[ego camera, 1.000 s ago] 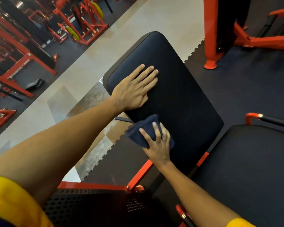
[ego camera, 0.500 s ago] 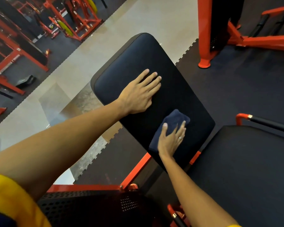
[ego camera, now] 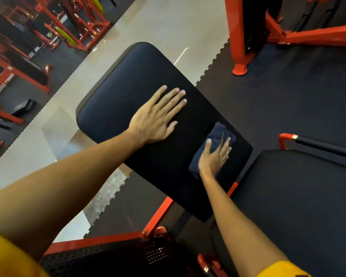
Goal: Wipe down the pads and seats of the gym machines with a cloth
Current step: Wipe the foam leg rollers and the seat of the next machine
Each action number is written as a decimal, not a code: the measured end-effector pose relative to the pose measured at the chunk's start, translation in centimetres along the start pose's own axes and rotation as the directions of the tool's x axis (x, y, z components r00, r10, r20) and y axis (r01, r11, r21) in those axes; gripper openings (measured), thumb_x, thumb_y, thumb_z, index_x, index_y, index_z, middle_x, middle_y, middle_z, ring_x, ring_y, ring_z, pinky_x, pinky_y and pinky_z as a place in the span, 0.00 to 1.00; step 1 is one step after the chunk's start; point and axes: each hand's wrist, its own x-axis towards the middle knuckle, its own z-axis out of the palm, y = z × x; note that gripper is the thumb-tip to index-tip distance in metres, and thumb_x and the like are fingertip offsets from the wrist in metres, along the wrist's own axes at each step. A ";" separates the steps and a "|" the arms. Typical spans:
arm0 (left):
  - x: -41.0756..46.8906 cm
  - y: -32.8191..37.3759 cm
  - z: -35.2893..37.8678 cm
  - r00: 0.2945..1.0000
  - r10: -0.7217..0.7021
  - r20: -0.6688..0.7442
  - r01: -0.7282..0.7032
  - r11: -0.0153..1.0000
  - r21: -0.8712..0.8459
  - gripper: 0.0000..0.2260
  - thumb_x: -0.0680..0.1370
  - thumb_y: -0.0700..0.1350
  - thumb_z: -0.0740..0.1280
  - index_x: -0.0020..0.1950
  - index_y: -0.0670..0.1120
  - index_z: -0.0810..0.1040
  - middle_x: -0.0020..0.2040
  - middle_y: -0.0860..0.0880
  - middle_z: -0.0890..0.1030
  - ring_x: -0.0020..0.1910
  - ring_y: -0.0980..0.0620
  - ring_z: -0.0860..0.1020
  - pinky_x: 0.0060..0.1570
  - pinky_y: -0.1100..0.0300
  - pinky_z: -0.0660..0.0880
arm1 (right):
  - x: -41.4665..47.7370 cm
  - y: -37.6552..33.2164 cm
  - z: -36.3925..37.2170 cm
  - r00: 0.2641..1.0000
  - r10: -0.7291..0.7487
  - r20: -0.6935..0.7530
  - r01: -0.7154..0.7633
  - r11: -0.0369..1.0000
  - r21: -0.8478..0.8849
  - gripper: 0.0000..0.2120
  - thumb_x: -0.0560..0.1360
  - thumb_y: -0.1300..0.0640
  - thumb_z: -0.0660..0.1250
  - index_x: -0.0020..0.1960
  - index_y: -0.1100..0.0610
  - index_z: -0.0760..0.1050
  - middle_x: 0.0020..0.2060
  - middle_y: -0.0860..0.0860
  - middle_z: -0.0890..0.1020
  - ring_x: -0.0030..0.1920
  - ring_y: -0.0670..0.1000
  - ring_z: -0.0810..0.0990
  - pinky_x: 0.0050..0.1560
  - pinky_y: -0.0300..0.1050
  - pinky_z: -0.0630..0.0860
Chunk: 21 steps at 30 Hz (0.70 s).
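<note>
A long black back pad (ego camera: pixel 128 92) of a gym machine runs from the centre up to the left. My left hand (ego camera: pixel 156 118) rests flat on its middle, fingers straight and spread. A folded dark blue cloth (ego camera: pixel 218 134) lies on the pad's right side, near its edge. My right hand (ego camera: pixel 215 156) presses down on the cloth with straight fingers, covering its lower half. The machine's black seat (ego camera: pixel 300 206) fills the lower right.
An orange handle with a black grip (ego camera: pixel 308 140) sticks out above the seat. Orange frame bars (ego camera: pixel 158 214) and a perforated black plate (ego camera: pixel 112 256) lie below the pad. An orange machine post (ego camera: pixel 239 56) stands at the top right. More orange racks (ego camera: pixel 54 31) line the far left.
My right hand has slid the cloth from the pad's lower left edge across to its right side. My left hand has stayed flat on the pad.
</note>
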 end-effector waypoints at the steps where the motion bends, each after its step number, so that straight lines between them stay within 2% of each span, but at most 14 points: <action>1: -0.1 0.1 0.0 1.000 0.003 0.005 -0.003 1.000 -0.001 0.31 0.84 0.59 0.38 0.83 0.44 0.39 0.82 0.42 0.40 0.82 0.44 0.41 0.79 0.43 0.43 | -0.2 -0.6 0.1 1.000 0.015 0.009 -0.015 1.000 0.003 0.30 0.85 0.42 0.54 0.83 0.48 0.50 0.83 0.49 0.48 0.83 0.56 0.43 0.81 0.57 0.40; 4: 0.0 0.1 0.2 1.000 -0.008 -0.010 0.008 1.000 0.018 0.31 0.84 0.59 0.39 0.82 0.44 0.39 0.82 0.41 0.40 0.82 0.43 0.41 0.79 0.43 0.43 | 0.4 -5.4 0.8 0.997 -0.072 0.037 0.070 0.997 0.038 0.29 0.85 0.40 0.50 0.83 0.46 0.50 0.83 0.50 0.47 0.82 0.57 0.40 0.80 0.57 0.38; 7: 0.1 0.0 0.1 1.000 -0.008 -0.006 0.008 1.000 0.026 0.31 0.84 0.59 0.38 0.82 0.44 0.39 0.82 0.41 0.40 0.82 0.43 0.41 0.79 0.43 0.44 | 1.3 -8.1 1.2 0.939 -0.343 0.023 0.342 0.939 0.030 0.28 0.86 0.42 0.51 0.83 0.48 0.52 0.83 0.51 0.52 0.82 0.56 0.43 0.80 0.54 0.38; 8: 0.2 0.0 0.0 1.000 -0.002 -0.003 0.002 1.000 0.027 0.31 0.84 0.59 0.38 0.83 0.44 0.39 0.82 0.41 0.40 0.82 0.43 0.41 0.79 0.43 0.44 | 1.9 -7.7 1.1 0.922 -0.388 0.007 0.388 0.921 0.026 0.29 0.85 0.43 0.52 0.83 0.49 0.52 0.83 0.51 0.54 0.83 0.55 0.45 0.80 0.53 0.39; 10: 0.2 0.1 0.1 1.000 0.014 0.006 -0.014 1.000 0.025 0.31 0.84 0.60 0.38 0.83 0.44 0.39 0.82 0.41 0.41 0.82 0.43 0.41 0.79 0.42 0.43 | 3.2 -5.3 0.4 0.943 -0.333 -0.024 0.334 0.942 0.019 0.30 0.85 0.43 0.54 0.83 0.53 0.53 0.82 0.52 0.56 0.82 0.53 0.49 0.82 0.53 0.42; 13: 0.1 0.1 0.4 1.000 0.003 -0.005 -0.003 1.000 0.010 0.31 0.84 0.59 0.37 0.82 0.44 0.39 0.82 0.41 0.40 0.82 0.43 0.41 0.79 0.42 0.43 | 6.2 -2.7 -0.9 0.994 -0.092 -0.052 0.094 0.994 0.051 0.31 0.85 0.41 0.55 0.82 0.55 0.57 0.81 0.54 0.59 0.82 0.54 0.52 0.81 0.57 0.49; 15: 0.1 0.2 0.2 1.000 0.009 0.002 -0.009 1.000 0.017 0.31 0.84 0.59 0.37 0.82 0.44 0.38 0.82 0.40 0.40 0.82 0.42 0.40 0.79 0.42 0.43 | 8.0 -3.2 -1.5 0.998 0.054 -0.045 -0.050 0.994 0.099 0.30 0.85 0.40 0.53 0.81 0.55 0.61 0.80 0.55 0.63 0.81 0.57 0.56 0.80 0.59 0.55; 16: 0.1 0.2 0.2 1.000 0.012 0.000 -0.012 1.000 0.020 0.31 0.83 0.59 0.36 0.82 0.44 0.38 0.82 0.40 0.40 0.81 0.42 0.40 0.79 0.42 0.43 | 8.5 -4.2 -1.5 0.997 0.062 -0.053 -0.056 0.993 0.105 0.29 0.85 0.40 0.53 0.79 0.56 0.64 0.78 0.57 0.66 0.80 0.59 0.60 0.78 0.59 0.59; 18: 0.3 0.4 0.3 1.000 0.010 -0.011 -0.009 1.000 0.021 0.31 0.83 0.59 0.36 0.82 0.43 0.38 0.82 0.40 0.39 0.81 0.42 0.40 0.78 0.41 0.43 | 8.6 -7.2 -1.4 0.999 -0.023 -0.037 0.026 0.996 0.086 0.28 0.85 0.41 0.53 0.76 0.58 0.68 0.74 0.59 0.71 0.76 0.60 0.66 0.76 0.57 0.63; 21: 0.5 0.3 0.2 1.000 0.011 -0.011 -0.010 0.999 0.038 0.31 0.83 0.59 0.36 0.82 0.43 0.39 0.82 0.39 0.40 0.81 0.41 0.41 0.78 0.41 0.43 | 7.6 -10.6 -0.8 0.971 -0.239 0.031 0.237 0.970 0.044 0.28 0.85 0.40 0.55 0.77 0.56 0.67 0.74 0.55 0.71 0.76 0.56 0.65 0.75 0.54 0.60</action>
